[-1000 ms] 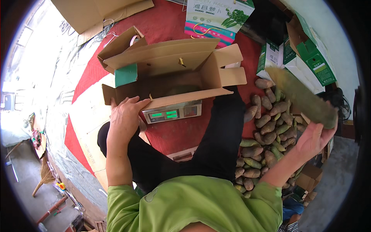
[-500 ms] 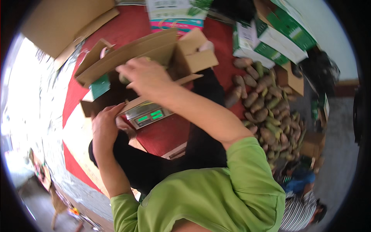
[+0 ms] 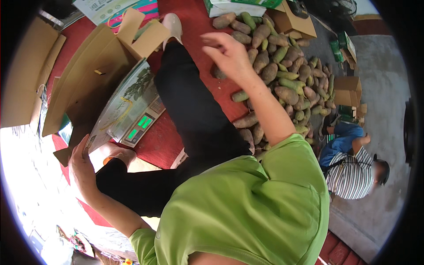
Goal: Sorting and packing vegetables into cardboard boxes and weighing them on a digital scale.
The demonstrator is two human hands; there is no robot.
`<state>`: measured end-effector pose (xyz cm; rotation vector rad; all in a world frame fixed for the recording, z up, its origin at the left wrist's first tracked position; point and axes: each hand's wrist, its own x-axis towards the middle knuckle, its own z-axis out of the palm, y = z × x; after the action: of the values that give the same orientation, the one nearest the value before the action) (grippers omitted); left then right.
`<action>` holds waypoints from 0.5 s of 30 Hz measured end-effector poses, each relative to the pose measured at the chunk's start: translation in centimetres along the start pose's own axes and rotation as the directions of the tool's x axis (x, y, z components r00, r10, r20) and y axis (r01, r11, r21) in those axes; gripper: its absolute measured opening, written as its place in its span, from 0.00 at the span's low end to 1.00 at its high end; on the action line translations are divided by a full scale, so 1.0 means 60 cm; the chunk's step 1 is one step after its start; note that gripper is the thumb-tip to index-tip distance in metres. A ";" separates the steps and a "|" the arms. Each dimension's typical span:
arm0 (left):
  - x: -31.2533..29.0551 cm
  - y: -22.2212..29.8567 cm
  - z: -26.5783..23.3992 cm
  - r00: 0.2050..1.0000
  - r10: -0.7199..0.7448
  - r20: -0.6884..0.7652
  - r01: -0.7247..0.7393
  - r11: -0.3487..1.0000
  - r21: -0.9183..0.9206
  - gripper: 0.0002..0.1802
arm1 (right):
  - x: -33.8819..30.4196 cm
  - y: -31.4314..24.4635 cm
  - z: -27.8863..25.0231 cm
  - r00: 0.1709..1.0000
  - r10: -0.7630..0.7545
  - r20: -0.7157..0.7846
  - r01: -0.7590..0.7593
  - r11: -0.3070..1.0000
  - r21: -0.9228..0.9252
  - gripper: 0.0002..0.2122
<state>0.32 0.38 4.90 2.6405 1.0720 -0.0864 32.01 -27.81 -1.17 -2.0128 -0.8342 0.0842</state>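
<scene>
An open cardboard box (image 3: pixel 88 73) with raised flaps stands at the left on a digital scale (image 3: pixel 140 128) with green lit figures. My left hand (image 3: pixel 82 172) holds the near lower corner of the box, fingers against its edge. The near side of the box shows a printed leaf picture and a yellow cord handle. My right hand (image 3: pixel 232 57) is raised off to the right, fingers extended, thumb apart, with nothing in it. It hovers beside a heap of oblong brown and green tubers (image 3: pixel 287 95). Most of the box's inside is hidden.
Red matting (image 3: pixel 201 20) lies beneath. My black-trousered leg (image 3: pixel 190 106) runs between box and heap. Another cardboard piece (image 3: pixel 22 75) leans at far left. Cartons (image 3: pixel 291 20) stand behind the heap. A person in a striped shirt (image 3: pixel 351 176) is low at the right.
My right hand has come out of the box and swung right to the heap, empty. My left hand stays on the box edge. The whole view has turned toward the right.
</scene>
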 end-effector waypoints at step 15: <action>0.009 -0.054 0.023 0.999 -0.033 -0.029 0.032 0.999 -0.041 0.15 | -0.528 0.425 -0.115 0.398 0.914 -0.082 -0.682 0.235 -0.692 0.23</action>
<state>-1.42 2.56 2.71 2.5966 1.1147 -0.0327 23.62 -60.20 -25.28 -2.9839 0.2342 0.9260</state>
